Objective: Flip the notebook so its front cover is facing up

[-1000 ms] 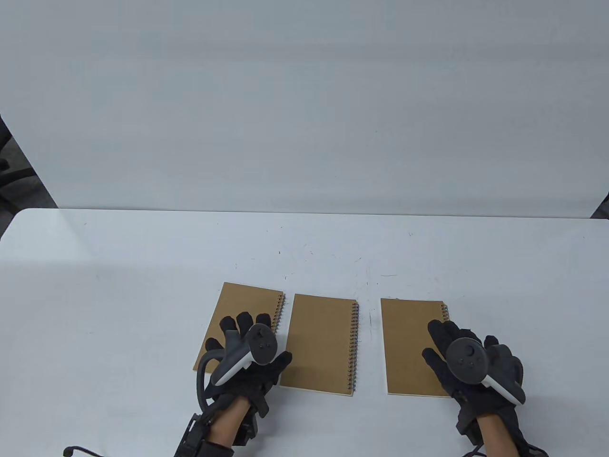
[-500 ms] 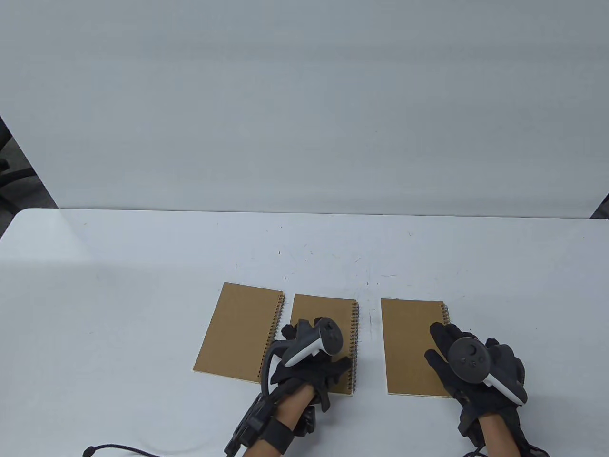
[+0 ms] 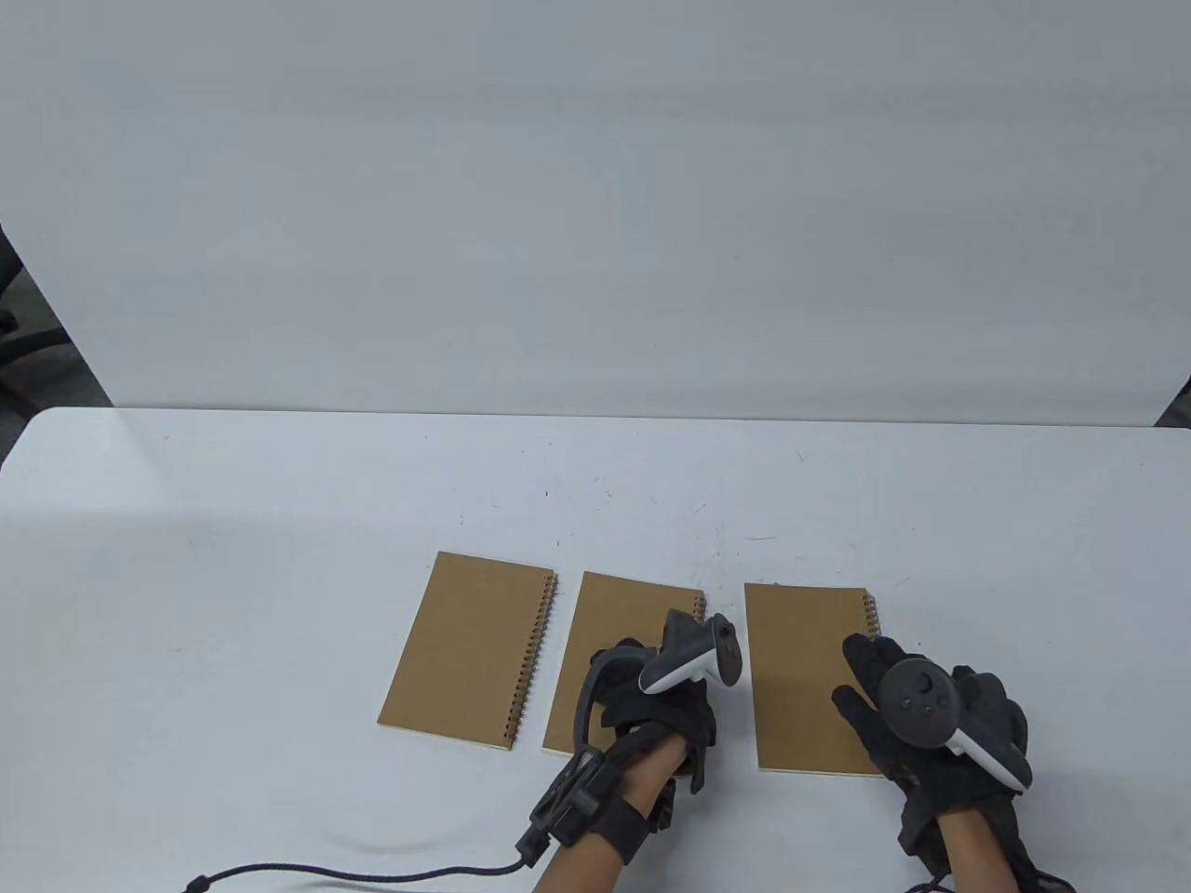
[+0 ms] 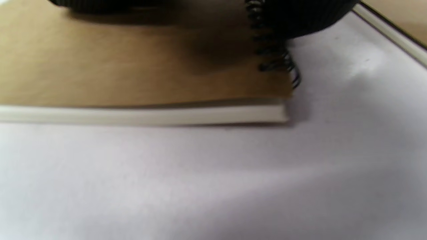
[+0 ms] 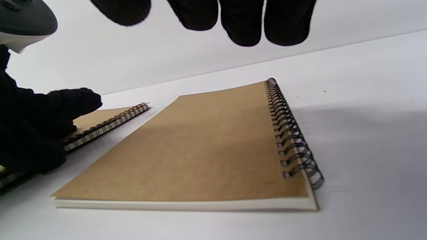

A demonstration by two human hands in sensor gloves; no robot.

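Three brown spiral notebooks lie in a row on the white table [image 3: 279, 521], plain covers up, spirals on their right. My left hand [image 3: 689, 716] grips the spiral edge of the middle notebook [image 3: 609, 651], which sits slightly turned; the hand hides its lower right part. The right wrist view shows that edge [image 5: 110, 118] a little off the table in my left hand [image 5: 40, 126]. The left wrist view shows its cover [image 4: 133, 73] with a finger [image 4: 300, 16] over the spiral. My right hand [image 3: 893, 707] hovers open over the right notebook [image 3: 800, 679], fingers [image 5: 243, 20] spread above its cover [image 5: 206, 146].
The left notebook [image 3: 465, 651] lies untouched beside the middle one. A black cable [image 3: 326, 873] trails from my left wrist along the table's front edge. A white wall panel stands behind the table.
My left hand moved right from the left notebook to the middle notebook's spiral edge and took hold of it; that notebook has turned slightly. My right hand barely moved.
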